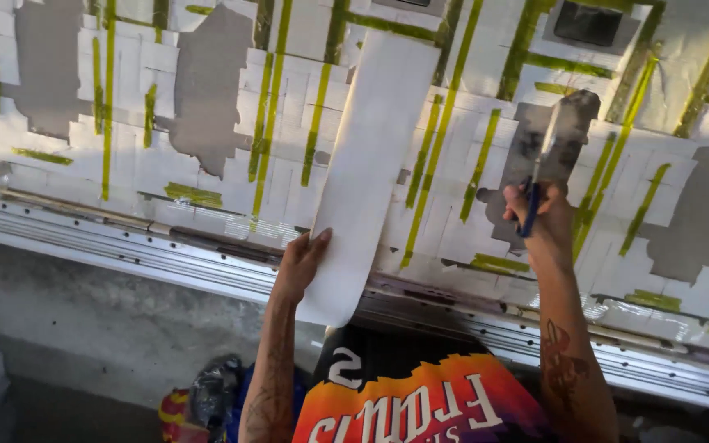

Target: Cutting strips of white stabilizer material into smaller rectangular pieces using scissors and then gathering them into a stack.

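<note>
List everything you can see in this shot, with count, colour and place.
Wall: one, white tiles with bare grey patches, fills the upper frame.
Tape strips: many, yellow-green, stuck across the wall, mostly upright.
Paper sheet: one, white, long, laid against the wall at centre.
Trowel: one, grey blade with blue handle, against the wall at right.
Metal rail: one, silver, runs along the foot of the wall.
Floor: grey, lower left.
Jersey: one, black, orange and purple, bottom centre.
Left hand: one, holds the sheet's lower edge.
Right hand: one, grips the trowel's handle.
</note>
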